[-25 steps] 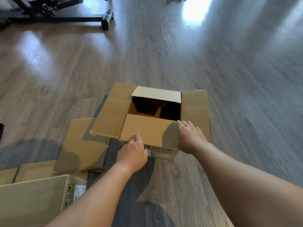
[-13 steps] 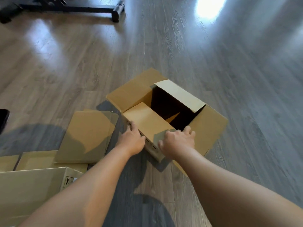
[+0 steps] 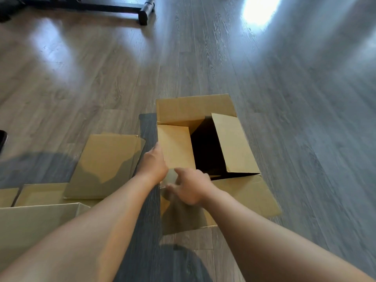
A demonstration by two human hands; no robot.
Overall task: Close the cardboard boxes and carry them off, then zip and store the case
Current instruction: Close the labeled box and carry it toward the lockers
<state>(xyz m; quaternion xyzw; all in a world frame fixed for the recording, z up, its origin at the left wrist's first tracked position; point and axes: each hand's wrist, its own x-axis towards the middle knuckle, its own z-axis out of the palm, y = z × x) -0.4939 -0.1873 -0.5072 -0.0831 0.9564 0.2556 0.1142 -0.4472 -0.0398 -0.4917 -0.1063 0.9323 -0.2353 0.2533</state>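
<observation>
Item: open cardboard box [image 3: 203,110], brown, on the grey wood-plank floor [image 3: 284,82], directly ahead of both hands. Far and near flaps lie spread outward; left flap [image 3: 175,147] is folded inward over the dark opening; right flap [image 3: 232,143] stands tilted up.

Left hand [image 3: 152,165]: rests along the left flap's outer edge, fingers extended.

Right hand [image 3: 191,186]: just beside the left, over the box's near-left corner, fingers loosely spread, motion-blurred; contact cannot be told.

Flattened cardboard sheets [image 3: 103,163]: left of the left hand.

Second cardboard box [image 3: 30,222]: beneath the left forearm.

Black metal stand foot [image 3: 145,11]: far ahead.
</observation>
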